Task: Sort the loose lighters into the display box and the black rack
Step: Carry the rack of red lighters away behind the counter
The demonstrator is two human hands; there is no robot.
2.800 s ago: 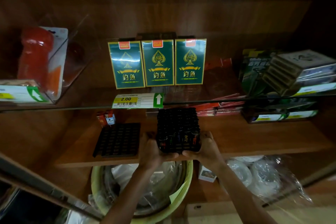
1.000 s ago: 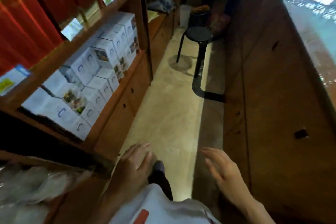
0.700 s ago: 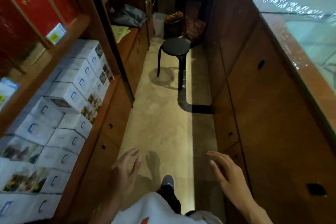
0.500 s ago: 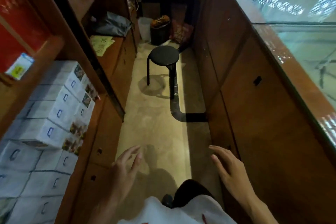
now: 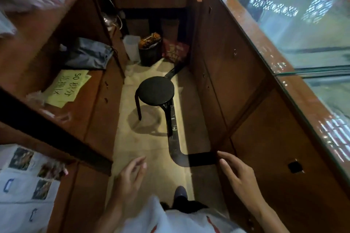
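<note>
**Aisle transit, hands empty, task items out of frame**

Advanced along the aisle since half a second ago. Stool [image 5: 155,91] now lower and nearer mid-frame. White boxes [image 5: 20,191] slid into the lower left corner. Handwritten paper note [image 5: 68,87] newly in view at left. Black rack, gripped in both hands at a shelf 2.8 s ago, gone from view.

Left hand [image 5: 130,174] at lower centre-left, right hand [image 5: 237,175] at lower centre-right, both above the floor [image 5: 151,147]. Fingers [image 5: 139,161] on each hand apart and loosely bent, clamped on nothing.

Risks, as judged:
- Stool mid-aisle, straight ahead. Likely to catch a leg if passed without a sidestep.
- Black strip [image 5: 200,158] curving across the floor just above the right hand in frame. Possible trip edge.
- Glass worktop [image 5: 312,39] close along the right. Wooden side within reach of a swinging right hand.
- Gaze and hands away from the shelf, so sorting stalled until return.

Lighters, display box, black rack: none in frame. Position relative to the fingers cannot be told. Judged well apart from both hands, outside the view.
</note>
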